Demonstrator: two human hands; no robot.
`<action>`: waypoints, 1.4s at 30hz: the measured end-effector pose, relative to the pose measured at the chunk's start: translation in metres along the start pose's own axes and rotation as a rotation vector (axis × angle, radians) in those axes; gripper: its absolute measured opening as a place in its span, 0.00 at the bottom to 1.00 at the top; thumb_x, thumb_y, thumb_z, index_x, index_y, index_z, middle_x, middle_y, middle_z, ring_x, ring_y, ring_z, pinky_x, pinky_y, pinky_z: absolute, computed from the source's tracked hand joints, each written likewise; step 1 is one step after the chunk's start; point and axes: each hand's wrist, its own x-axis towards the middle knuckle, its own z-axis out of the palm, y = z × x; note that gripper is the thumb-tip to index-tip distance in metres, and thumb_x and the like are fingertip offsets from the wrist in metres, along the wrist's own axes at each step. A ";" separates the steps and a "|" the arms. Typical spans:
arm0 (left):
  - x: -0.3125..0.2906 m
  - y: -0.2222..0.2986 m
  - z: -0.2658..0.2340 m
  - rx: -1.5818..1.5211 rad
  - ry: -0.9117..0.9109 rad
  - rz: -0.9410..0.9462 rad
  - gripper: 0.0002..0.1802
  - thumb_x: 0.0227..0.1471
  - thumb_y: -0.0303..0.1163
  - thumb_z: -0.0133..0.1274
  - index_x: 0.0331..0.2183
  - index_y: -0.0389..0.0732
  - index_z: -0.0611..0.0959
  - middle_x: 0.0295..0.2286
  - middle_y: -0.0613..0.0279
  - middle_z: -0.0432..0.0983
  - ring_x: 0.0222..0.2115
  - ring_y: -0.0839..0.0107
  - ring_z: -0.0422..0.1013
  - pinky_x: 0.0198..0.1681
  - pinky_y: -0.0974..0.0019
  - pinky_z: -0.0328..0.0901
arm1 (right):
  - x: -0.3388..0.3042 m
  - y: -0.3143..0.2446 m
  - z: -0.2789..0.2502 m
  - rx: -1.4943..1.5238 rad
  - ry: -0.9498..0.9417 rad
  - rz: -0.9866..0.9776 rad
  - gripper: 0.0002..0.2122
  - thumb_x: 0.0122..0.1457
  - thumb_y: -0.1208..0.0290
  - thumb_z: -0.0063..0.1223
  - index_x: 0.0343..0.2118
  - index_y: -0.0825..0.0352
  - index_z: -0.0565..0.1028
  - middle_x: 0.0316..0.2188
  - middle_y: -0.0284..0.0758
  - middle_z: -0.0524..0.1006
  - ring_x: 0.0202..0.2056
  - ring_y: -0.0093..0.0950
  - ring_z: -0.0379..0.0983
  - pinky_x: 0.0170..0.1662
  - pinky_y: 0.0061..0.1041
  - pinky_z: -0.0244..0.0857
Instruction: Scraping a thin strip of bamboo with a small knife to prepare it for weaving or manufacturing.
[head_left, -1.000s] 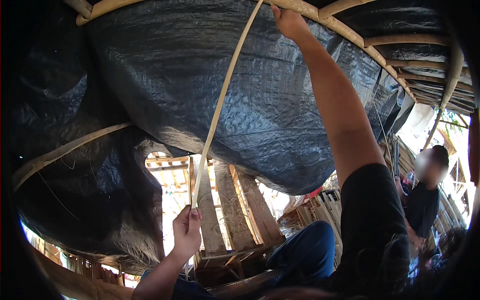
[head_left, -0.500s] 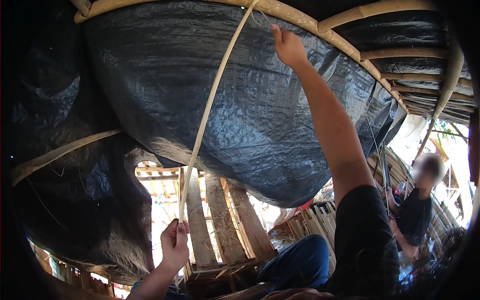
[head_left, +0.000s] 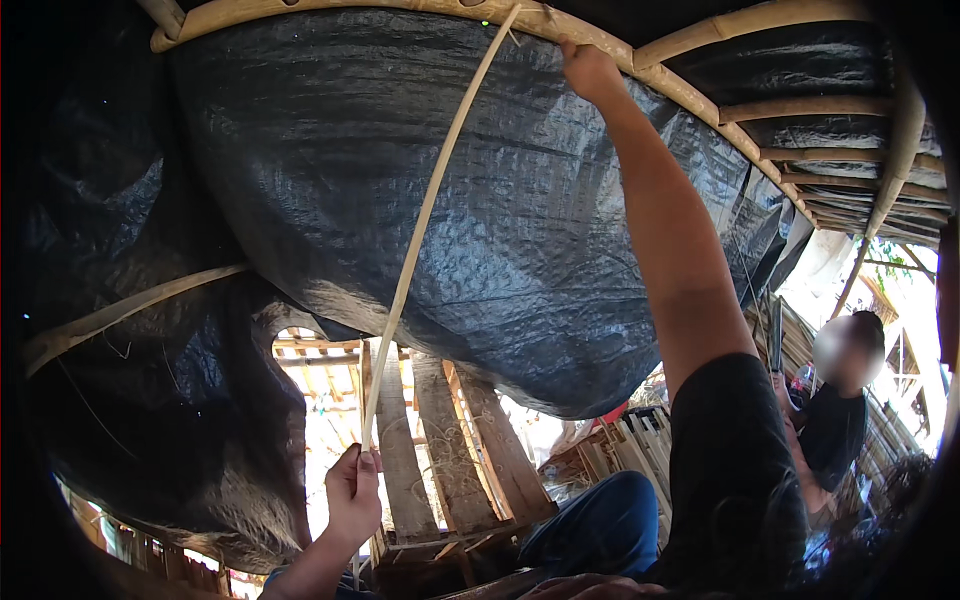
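A long, thin bamboo strip [head_left: 432, 205] slants up through the middle of the view. My left hand [head_left: 353, 495] pinches its lower end between thumb and fingers. The strip's upper end overlaps the curved bamboo pole overhead, and a short sliver [head_left: 514, 39] sticks out near that end. My right arm is stretched high; at its end my right hand [head_left: 592, 72] is closed just below the pole, right of the strip and apart from it. What lies in its fingers, if anything, is too small to make out.
Dark plastic sheeting [head_left: 560, 250] hangs behind the strip under the bamboo pole [head_left: 600, 42]. Wooden planks [head_left: 445, 440] with curled shavings lie beyond my left hand. A person [head_left: 838, 425] in a dark shirt sits at the right near stacked slats [head_left: 645, 440].
My right hand has risen slightly and shifted right, toward the pole. The thin curling fibre seen between it and the strip's top no longer spans that gap. My left hand has barely moved.
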 end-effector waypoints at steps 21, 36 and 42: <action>0.000 0.003 0.002 -0.110 -0.072 -0.175 0.13 0.64 0.35 0.39 0.33 0.40 0.75 0.17 0.74 0.62 0.16 0.85 0.53 0.19 0.78 0.49 | -0.397 -0.049 0.036 0.526 -0.406 0.408 0.25 0.65 0.52 0.35 0.31 0.72 0.75 0.30 0.56 0.74 0.37 0.55 0.70 0.38 0.46 0.63; -0.035 0.099 0.147 -0.086 -0.445 0.018 0.11 0.65 0.31 0.34 0.45 0.37 0.69 0.19 0.72 0.56 0.17 0.84 0.50 0.20 0.78 0.50 | -0.495 -0.030 0.061 0.579 -0.240 0.649 0.21 0.66 0.54 0.34 0.29 0.69 0.72 0.22 0.52 0.73 0.29 0.55 0.70 0.29 0.46 0.60; -0.061 0.139 0.098 -0.171 -0.366 -0.473 0.11 0.65 0.36 0.36 0.39 0.40 0.70 0.17 0.73 0.54 0.14 0.83 0.49 0.15 0.77 0.46 | -0.516 0.002 0.057 0.428 -0.322 0.724 0.22 0.65 0.53 0.34 0.30 0.69 0.72 0.26 0.53 0.75 0.31 0.55 0.71 0.33 0.51 0.62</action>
